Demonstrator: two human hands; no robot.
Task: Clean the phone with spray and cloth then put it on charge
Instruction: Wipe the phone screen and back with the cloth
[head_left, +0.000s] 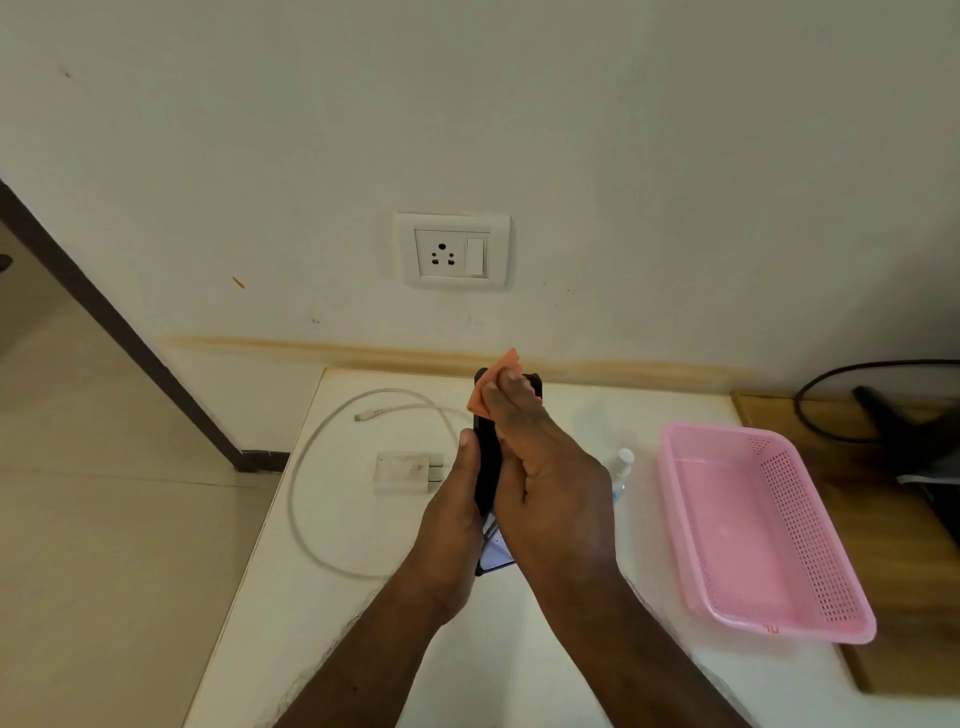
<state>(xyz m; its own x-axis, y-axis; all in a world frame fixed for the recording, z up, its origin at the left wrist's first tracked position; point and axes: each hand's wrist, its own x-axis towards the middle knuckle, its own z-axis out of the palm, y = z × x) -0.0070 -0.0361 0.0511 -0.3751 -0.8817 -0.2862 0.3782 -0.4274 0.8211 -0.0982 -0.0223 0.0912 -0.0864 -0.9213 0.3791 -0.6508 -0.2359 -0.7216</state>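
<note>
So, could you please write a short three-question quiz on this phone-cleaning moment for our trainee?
1. True or false: the charger is plugged into the wall socket.
2. Which hand presses the orange cloth on the phone? A) left hand B) right hand
3. Fill in: the pink basket stands to the ___ of the spray bottle.

Key: 1 false, it lies on the table; 2 B; 3 right.

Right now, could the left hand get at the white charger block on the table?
Probably not yet: the left hand grips the black phone. The white charger block lies just left of it, uncovered, so the way is free once the phone is released.
</note>
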